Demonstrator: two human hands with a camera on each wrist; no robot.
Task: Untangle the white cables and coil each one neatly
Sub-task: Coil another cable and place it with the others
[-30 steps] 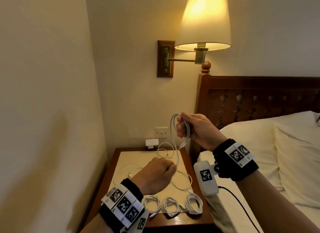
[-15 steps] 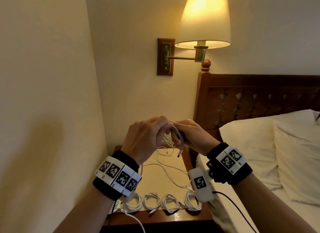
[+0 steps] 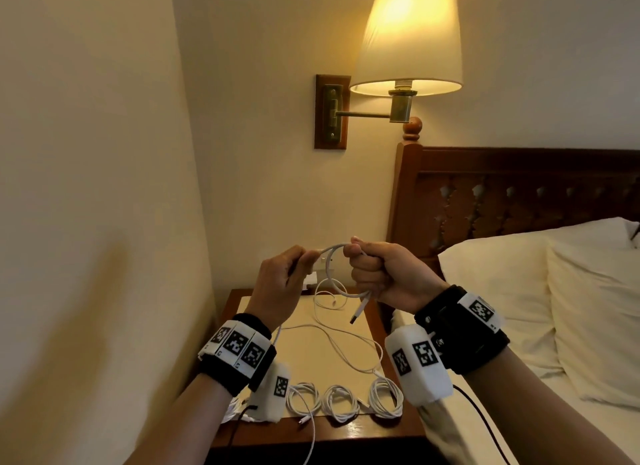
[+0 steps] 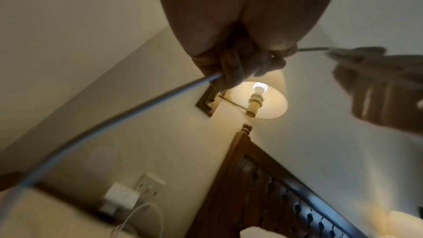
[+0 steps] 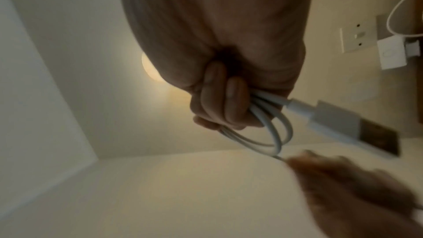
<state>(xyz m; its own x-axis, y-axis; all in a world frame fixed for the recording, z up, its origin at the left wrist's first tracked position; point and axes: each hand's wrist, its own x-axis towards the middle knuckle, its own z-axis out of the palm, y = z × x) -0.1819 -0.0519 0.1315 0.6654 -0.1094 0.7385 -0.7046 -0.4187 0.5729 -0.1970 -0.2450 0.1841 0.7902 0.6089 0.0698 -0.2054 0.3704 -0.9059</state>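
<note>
Above the nightstand [image 3: 349, 430] my right hand [image 3: 377, 272] grips a small coil of white cable [image 3: 332, 274]; its USB plug [image 3: 356, 314] hangs below the fist and shows large in the right wrist view [image 5: 343, 120]. My left hand [image 3: 287, 277] pinches the same cable just left of the coil, and the loose length [image 4: 91, 133] runs down past my wrist to the tabletop. Several finished white coils [image 3: 341, 402] lie in a row along the nightstand's front edge. Another loose white cable [image 3: 346, 340] lies on the top.
A white charger [image 4: 119, 196] sits plugged into the wall socket [image 5: 357, 37] behind the nightstand. A lit wall lamp [image 3: 408, 38] hangs above. The wooden headboard [image 3: 519, 194] and pillows [image 3: 519, 291] are at the right, a wall close at the left.
My left hand rose from the tabletop to meet the right hand, then drew a little left along the cable. The coil in my right hand has gained a loop.
</note>
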